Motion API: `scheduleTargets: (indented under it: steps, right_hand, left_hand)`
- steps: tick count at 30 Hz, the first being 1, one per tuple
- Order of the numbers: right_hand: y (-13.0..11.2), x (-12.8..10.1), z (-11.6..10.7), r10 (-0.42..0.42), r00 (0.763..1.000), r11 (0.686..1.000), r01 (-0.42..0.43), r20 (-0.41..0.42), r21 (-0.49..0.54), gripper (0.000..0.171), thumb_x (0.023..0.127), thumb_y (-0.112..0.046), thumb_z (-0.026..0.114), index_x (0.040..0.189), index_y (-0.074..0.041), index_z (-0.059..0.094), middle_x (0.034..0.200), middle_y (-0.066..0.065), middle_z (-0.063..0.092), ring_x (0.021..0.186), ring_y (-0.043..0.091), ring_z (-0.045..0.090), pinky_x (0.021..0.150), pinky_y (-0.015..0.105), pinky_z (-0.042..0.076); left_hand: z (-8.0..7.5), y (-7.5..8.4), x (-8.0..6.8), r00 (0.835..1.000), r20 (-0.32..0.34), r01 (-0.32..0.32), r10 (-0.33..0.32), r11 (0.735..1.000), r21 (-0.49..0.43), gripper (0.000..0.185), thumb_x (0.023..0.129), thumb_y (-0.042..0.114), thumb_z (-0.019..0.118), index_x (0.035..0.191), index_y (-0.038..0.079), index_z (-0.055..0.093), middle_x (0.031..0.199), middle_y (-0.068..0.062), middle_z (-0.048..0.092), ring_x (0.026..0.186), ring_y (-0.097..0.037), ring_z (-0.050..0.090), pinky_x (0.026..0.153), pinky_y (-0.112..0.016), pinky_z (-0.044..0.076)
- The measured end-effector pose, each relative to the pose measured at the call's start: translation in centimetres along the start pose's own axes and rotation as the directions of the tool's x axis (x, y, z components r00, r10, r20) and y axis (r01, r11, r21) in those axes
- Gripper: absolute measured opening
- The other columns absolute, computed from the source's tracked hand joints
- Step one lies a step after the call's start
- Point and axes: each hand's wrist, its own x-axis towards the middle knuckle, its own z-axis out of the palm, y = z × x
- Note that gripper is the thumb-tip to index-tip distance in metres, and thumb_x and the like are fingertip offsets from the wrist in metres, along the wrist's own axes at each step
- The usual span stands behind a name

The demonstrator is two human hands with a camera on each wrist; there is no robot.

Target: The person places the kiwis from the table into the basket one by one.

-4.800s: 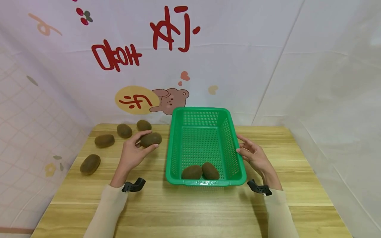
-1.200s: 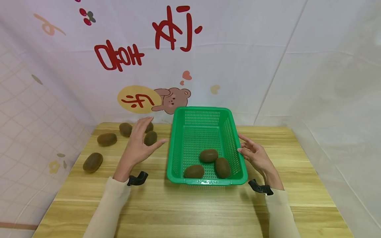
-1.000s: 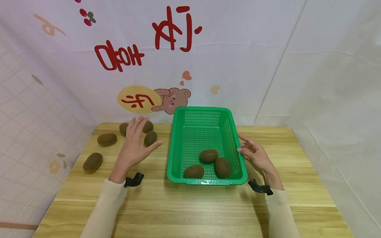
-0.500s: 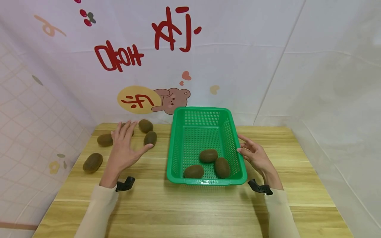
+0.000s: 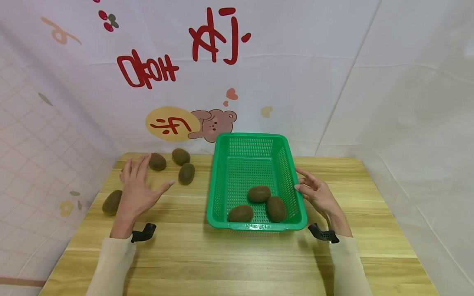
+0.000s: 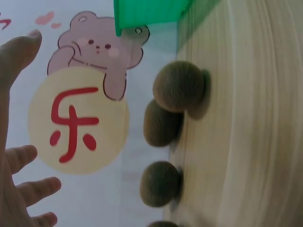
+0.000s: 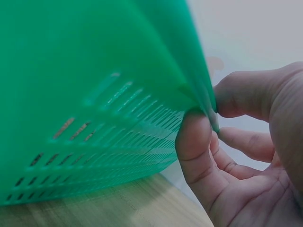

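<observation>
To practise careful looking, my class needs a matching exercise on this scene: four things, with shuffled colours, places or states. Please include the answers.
1 Plastic basket
2 Left grip
3 Right grip
4 Leftmost kiwifruit in the head view

A Thumb spread wide of the fingers
B Brown, lying on the wooden tabletop
C Pinching the basket's edge
D Green, perforated

Pairs: 1-D; 2-A; 3-C; 4-B

The green basket (image 5: 257, 226), rectangular and perforated, sits open side up, its long axis running roughly 12 to 6 o'clock. Three brown kiwis (image 5: 276, 209) lie inside, at about 5, 6 and 7 o'clock from its centre. Outside, toward its 9 o'clock, four loose kiwis (image 5: 157, 161) show, fuzzy and oval.
</observation>
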Motion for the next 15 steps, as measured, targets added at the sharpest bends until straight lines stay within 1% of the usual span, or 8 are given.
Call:
scheduleTargets:
  steps: [5, 9, 13, 15]
  right_hand:
    - [0.0, 0.0, 0.0, -0.005, 1.000, 1.000, 0.005, 0.003, -0.005, 0.069, 0.100, -0.013, 0.067, 0.161, -0.012, 0.034, 0.113, 0.003, 0.057, 0.086, 0.005, 0.058, 0.071, 0.018, 0.053]
    - [0.0, -0.1, -0.1, -0.010, 1.000, 1.000, 0.010, 0.009, -0.004, 0.068, 0.101, -0.012, 0.065, 0.161, -0.013, 0.033, 0.113, 0.001, 0.057, 0.087, 0.005, 0.057, 0.072, 0.018, 0.053]
    - [0.0, 0.0, -0.1, -0.009, 1.000, 1.000, 0.009, 0.012, 0.002, 0.068, 0.102, -0.011, 0.065, 0.162, -0.012, 0.032, 0.114, 0.003, 0.057, 0.089, 0.005, 0.059, 0.075, 0.019, 0.055]
    - [-0.1, 0.0, 0.0, -0.007, 1.000, 1.000, 0.007, 0.010, 0.001, 0.069, 0.101, -0.011, 0.065, 0.161, -0.012, 0.033, 0.115, 0.005, 0.057, 0.088, 0.005, 0.059, 0.074, 0.018, 0.054]
  left_hand:
    - [-0.6, -1.5, -0.7, 0.998, -0.015, 0.057, -0.058, 0.998, -0.014, 0.105, 0.084, 0.051, 0.081, 0.164, 0.015, 0.024, 0.165, -0.022, 0.027, 0.157, -0.047, -0.003, 0.119, -0.076, 0.005]
    - [-1.1, -2.5, -1.4, 0.993, -0.028, 0.111, -0.112, 0.994, -0.010, 0.105, 0.084, 0.051, 0.081, 0.164, 0.015, 0.023, 0.167, -0.021, 0.026, 0.158, -0.044, -0.005, 0.120, -0.075, 0.009]
    - [-1.5, -3.5, -2.1, 0.987, -0.050, 0.152, -0.152, 0.988, -0.012, 0.104, 0.085, 0.050, 0.081, 0.165, 0.017, 0.022, 0.167, -0.022, 0.025, 0.157, -0.046, -0.005, 0.119, -0.076, 0.007]
    - [-1.7, -4.1, -2.5, 0.986, -0.075, 0.150, -0.151, 0.989, -0.014, 0.104, 0.084, 0.047, 0.082, 0.164, 0.016, 0.024, 0.165, -0.026, 0.027, 0.156, -0.048, 0.000, 0.121, -0.073, 0.004]
